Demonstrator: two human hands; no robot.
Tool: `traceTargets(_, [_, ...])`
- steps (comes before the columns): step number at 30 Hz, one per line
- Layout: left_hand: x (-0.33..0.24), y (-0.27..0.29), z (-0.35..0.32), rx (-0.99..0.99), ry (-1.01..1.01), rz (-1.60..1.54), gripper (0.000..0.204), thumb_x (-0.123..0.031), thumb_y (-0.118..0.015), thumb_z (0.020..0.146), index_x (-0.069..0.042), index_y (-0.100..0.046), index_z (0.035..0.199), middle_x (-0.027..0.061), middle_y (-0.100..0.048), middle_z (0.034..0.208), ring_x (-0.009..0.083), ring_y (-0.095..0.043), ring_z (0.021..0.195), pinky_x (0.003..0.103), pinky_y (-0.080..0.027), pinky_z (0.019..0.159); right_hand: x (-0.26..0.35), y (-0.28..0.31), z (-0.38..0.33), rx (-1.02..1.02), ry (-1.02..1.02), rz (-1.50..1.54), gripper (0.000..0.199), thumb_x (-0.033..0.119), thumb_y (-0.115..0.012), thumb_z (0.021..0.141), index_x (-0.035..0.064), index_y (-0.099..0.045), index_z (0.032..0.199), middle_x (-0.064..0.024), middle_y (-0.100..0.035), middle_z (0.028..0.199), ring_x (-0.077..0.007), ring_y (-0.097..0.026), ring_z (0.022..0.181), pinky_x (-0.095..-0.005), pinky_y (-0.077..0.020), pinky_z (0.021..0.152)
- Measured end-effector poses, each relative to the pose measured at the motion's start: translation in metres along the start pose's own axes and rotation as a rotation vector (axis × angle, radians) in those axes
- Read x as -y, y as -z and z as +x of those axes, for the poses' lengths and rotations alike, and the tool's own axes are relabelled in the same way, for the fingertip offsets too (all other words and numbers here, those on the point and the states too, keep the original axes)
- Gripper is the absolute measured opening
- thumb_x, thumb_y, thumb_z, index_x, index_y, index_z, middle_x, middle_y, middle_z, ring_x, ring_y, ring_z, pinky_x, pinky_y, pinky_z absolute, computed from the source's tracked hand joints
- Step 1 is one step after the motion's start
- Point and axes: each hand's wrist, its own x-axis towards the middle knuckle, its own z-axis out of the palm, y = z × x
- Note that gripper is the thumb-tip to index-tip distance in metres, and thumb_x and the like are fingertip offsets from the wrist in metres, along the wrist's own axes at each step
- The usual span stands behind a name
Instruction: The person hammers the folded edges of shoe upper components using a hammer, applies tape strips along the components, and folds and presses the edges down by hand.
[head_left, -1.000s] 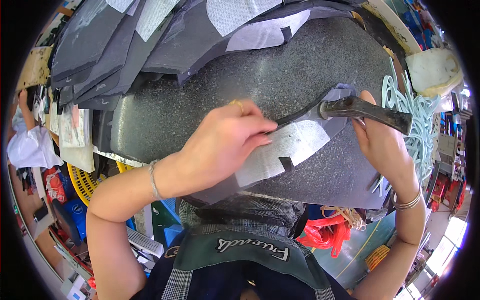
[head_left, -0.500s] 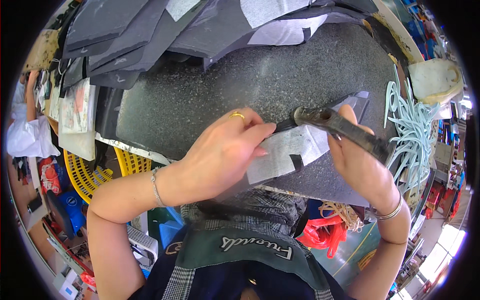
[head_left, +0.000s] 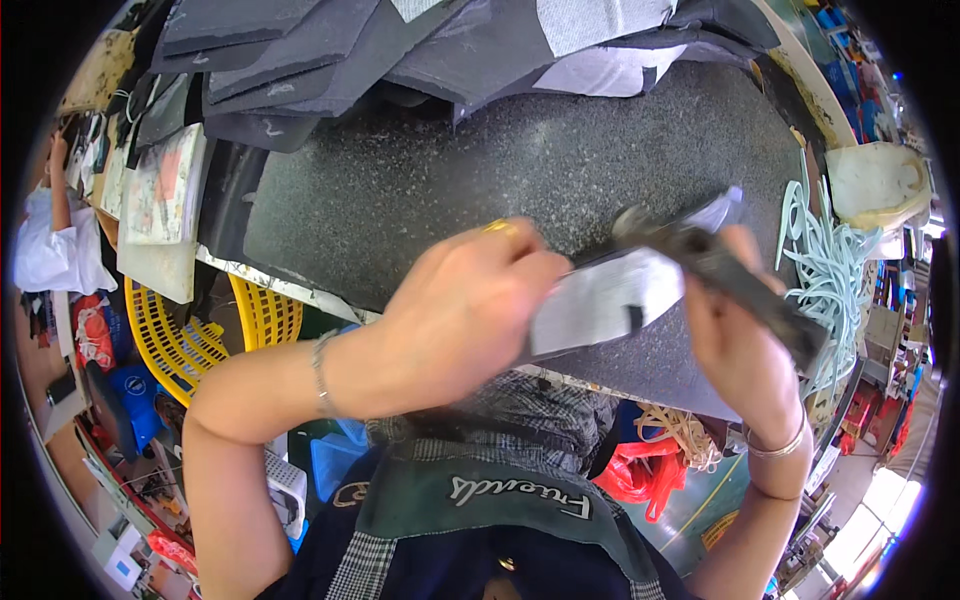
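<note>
My left hand (head_left: 450,310) is closed, its fingers curled on the edge of a dark sheet piece with a white fabric backing (head_left: 590,312). A small black notch marks the backing's near edge. My right hand (head_left: 738,345) is wrapped round a hammer, whose dark metal head (head_left: 745,280) slants across above the fingers; the handle is hidden in the hand. The hammer's far end hangs over or close by the piece's far edge; whether they touch I cannot tell. Both hands are smeared by motion.
A speckled dark work surface (head_left: 400,190) lies under the hands. Overlapping dark sheets (head_left: 300,65), some white-backed, are heaped along its far side. Pale green strips (head_left: 830,260) lie in a tangle at right. A yellow basket (head_left: 165,335) stands lower left, a red bag (head_left: 640,470) below the near edge.
My left fingers have curled in tighter, and less of the white backing shows. The hammer and right hand have shifted slightly right in the picture, as has the whole view.
</note>
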Motion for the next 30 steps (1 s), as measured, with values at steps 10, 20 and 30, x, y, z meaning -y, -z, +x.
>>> traceTargets(10, [0.015,0.021,0.015,0.167,-0.071,0.139,0.023,0.002,-0.063,0.080,0.002,-0.068,0.102,0.0169,-0.065,0.092,0.0342,-0.064,0.082,0.041,-0.052,0.075,0.017,-0.009,-0.024,0.027,-0.494,0.629,0.040,0.012,-0.063,0.094,-0.0060,-0.050,0.127,-0.0162,-0.057,0.078,-0.0305,-0.058,0.068,-0.0395,-0.0465,0.062])
traceTargets(20, [0.015,-0.013,0.012,0.081,-0.093,-0.046,0.024,0.005,-0.072,0.076,-0.003,-0.073,0.099,0.0080,-0.059,0.084,0.0234,-0.061,0.072,0.034,-0.050,0.060,0.011,-0.012,-0.027,0.002,-0.360,0.511,0.041,0.012,-0.064,0.093,-0.0070,-0.050,0.126,-0.0124,-0.055,0.076,-0.0245,-0.055,0.066,-0.0357,-0.0440,0.057])
traceTargets(30, [0.013,-0.013,0.001,-0.012,-0.218,0.104,0.028,0.007,-0.072,0.071,-0.005,-0.071,0.097,0.0070,-0.056,0.080,0.0225,-0.059,0.070,0.034,-0.049,0.058,-0.003,0.020,-0.026,0.057,-0.189,0.982,0.019,0.007,-0.064,0.087,0.0033,-0.055,0.104,-0.0158,-0.056,0.076,-0.0328,-0.057,0.070,-0.0430,-0.0445,0.062])
